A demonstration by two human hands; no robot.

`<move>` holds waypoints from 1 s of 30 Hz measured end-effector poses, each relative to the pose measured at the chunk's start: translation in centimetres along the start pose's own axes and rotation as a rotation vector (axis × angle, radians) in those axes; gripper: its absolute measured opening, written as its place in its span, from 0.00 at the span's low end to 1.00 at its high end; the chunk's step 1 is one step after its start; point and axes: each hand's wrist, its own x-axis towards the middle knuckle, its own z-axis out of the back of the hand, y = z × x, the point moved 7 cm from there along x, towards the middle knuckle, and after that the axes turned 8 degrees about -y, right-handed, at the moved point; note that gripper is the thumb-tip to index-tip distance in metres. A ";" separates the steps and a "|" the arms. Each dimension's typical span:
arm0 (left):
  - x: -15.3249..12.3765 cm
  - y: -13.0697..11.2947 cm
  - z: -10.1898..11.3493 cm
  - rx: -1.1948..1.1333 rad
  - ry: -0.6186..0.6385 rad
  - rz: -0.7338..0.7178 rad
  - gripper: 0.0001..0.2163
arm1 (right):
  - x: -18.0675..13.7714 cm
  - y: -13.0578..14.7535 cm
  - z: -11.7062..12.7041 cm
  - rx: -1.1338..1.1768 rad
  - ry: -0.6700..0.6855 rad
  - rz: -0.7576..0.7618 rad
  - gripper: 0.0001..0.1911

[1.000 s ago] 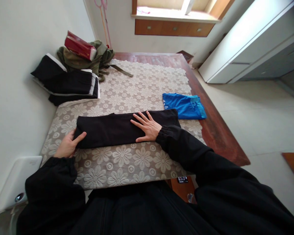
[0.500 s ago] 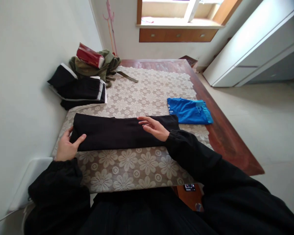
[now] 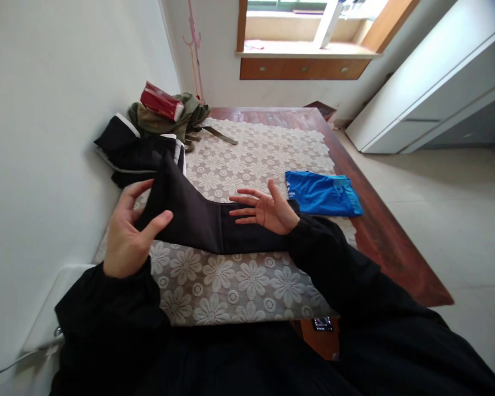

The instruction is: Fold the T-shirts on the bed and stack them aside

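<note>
Black clothes beside the wall, my left hand pinching the raised left end of the smooth black cloth, its right part flat on flowered tablecloth, my right hand spread and empty over it, blue garment near the bench's wooden right edge.

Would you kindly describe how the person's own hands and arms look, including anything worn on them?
The left hand and right hand are bare and ungloved. Both sleeves are long, loose and plain black, gathered at the cuffs, with no markings visible.
</note>
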 end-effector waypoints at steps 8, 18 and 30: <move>-5.8 -2.1 -13.9 -0.359 0.757 -0.165 0.29 | -4.5 2.9 5.1 -0.196 -0.243 0.111 0.47; -3.3 7.4 -17.9 0.174 0.447 -0.504 0.26 | -4.7 -0.4 13.8 -0.404 -0.509 0.117 0.33; -4.0 10.1 -19.7 0.490 0.547 -0.574 0.27 | -5.5 -3.8 17.3 -0.455 -0.514 0.053 0.31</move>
